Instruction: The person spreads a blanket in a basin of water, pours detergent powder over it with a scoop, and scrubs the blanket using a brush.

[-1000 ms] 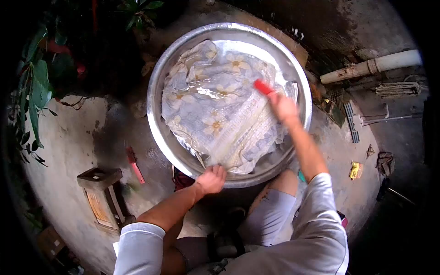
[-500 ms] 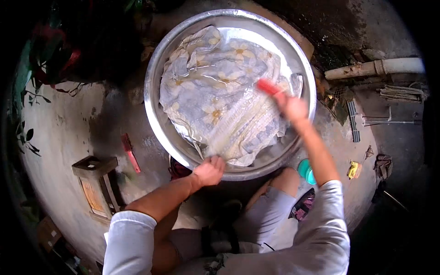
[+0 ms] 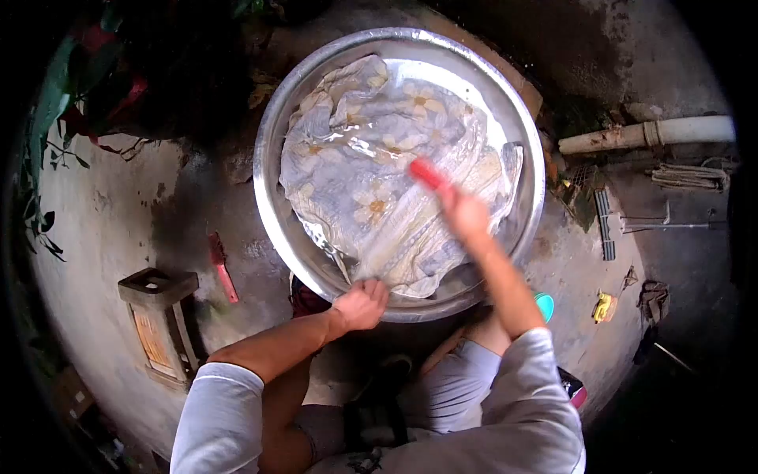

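A wet, pale floral cloth [image 3: 335,178] with yellowish flowers lies spread in a large round metal basin [image 3: 270,209]. My right hand [image 3: 467,215] is closed round the handle of a red scrubbing brush [image 3: 427,173], which is over the middle of the cloth; motion blurs both slightly. Whether the bristles touch the cloth cannot be made out. At the near rim, my left hand [image 3: 362,304] has its fingers curled over the cloth's edge. Water glistens on the fabric.
A second red brush [image 3: 223,268] lies on the concrete floor left of the basin, beside a wooden stool [image 3: 158,288]. Right of my knee shows a turquoise container [image 3: 544,306]. Farther right are a yellow item [image 3: 604,307] and a pale pipe [image 3: 647,134].
My right hand has moved the red brush left and nearer to me across the cloth. My left hand stays at the near rim. The whole view has shifted slightly.
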`<state>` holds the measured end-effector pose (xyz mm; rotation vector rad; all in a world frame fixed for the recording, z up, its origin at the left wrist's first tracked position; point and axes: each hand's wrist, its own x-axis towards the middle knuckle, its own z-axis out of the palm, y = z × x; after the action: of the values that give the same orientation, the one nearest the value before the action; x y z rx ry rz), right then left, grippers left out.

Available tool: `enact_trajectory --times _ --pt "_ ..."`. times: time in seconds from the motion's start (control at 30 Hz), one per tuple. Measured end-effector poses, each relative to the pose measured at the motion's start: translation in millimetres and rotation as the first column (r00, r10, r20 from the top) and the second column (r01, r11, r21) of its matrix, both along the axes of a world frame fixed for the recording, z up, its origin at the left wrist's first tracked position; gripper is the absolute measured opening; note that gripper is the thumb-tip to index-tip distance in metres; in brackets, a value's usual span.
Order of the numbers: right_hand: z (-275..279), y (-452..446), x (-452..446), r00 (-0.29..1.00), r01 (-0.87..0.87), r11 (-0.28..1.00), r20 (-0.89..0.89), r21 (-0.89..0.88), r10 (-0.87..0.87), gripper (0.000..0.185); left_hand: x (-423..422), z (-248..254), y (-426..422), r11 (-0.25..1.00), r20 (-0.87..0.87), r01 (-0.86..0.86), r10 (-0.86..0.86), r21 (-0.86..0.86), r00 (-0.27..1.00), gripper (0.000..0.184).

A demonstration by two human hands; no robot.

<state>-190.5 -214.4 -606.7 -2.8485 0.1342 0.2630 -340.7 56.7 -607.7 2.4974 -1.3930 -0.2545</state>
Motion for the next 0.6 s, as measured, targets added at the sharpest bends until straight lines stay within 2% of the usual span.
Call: enact_trajectory --times 0.03,0.07,0.1,0.17,0.2,0.23,0.27,0.3,0.4,0.43,0.47,0.5,0.57,0.6 --pt "-9 24 -35 0.990 -0.130 0.992 -0.058 -0.002 0.130 0.046 0 -1 -1 1.000 0.008 -0.010 0.010 -0.005 1.000 0.038" --pt "-24 43 -65 0.909 -0.371 0.928 -0.189 0.036 0.371 0.043 -1 -1 -1 1.000 0.022 -0.008 0.008 0.019 1.000 0.038" --pt "-32 44 -63 0.907 -0.378 0.925 -0.185 0.038 0.378 0.043 -1 -2 0 0.999 0.033 -0.007 0.005 0.046 0.999 0.037" --pt "-50 43 -61 0.790 -0.611 0.792 -0.047 0.025 0.611 0.045 -2 -6 -1 0.999 0.006 -0.016 0.016 0.048 1.000 0.036" --pt "-66 9 -18 0.859 -0.512 0.856 -0.053 -0.068 0.509 0.048 -5 -7 -1 0.999 -0.025 -0.018 0.019 0.038 1.000 0.035" --pt "-31 -10 29 0.931 -0.341 0.925 -0.197 -0.167 0.308 0.052 -8 -5 -2 0.999 -0.032 -0.019 0.020 0.040 0.999 0.035" --pt "0 -23 60 0.996 -0.018 0.993 -0.085 -0.113 0.008 0.057 -6 -3 -1 1.000 0.039 -0.013 0.013 0.012 0.999 0.032" --pt "23 -35 75 0.998 -0.019 0.974 -0.058 -0.228 0.006 0.056 -2 -2 1 1.000 0.112 -0.010 0.011 -0.012 0.994 0.028" --pt "19 -29 63 1.000 -0.008 0.978 -0.014 -0.207 0.005 0.058 0 -5 2 0.999 0.088 -0.004 0.009 -0.052 0.996 0.028" --pt "25 -5 40 0.997 0.028 0.990 -0.061 -0.141 -0.036 0.054 0 -5 0 0.998 0.072 0.000 0.004 -0.058 0.997 0.028" --pt "21 18 12 1.000 -0.020 1.000 -0.016 0.019 0.020 0.050 -2 -4 0 1.000 0.009 0.012 -0.012 0.013 1.000 0.036" --pt "0 35 -19 0.994 -0.109 0.992 -0.015 0.066 0.110 0.048 0 -4 0 1.000 0.020 0.008 -0.008 0.012 1.000 0.036" --pt "-3 69 -56 0.887 -0.434 0.896 -0.131 0.097 0.444 0.046 -3 -4 0 0.999 0.012 -0.004 0.004 0.033 1.000 0.037" --pt "-12 57 -42 0.889 -0.432 0.897 -0.124 0.094 0.441 0.046 -3 -5 -1 0.999 0.031 0.001 -0.002 0.046 1.000 0.037"
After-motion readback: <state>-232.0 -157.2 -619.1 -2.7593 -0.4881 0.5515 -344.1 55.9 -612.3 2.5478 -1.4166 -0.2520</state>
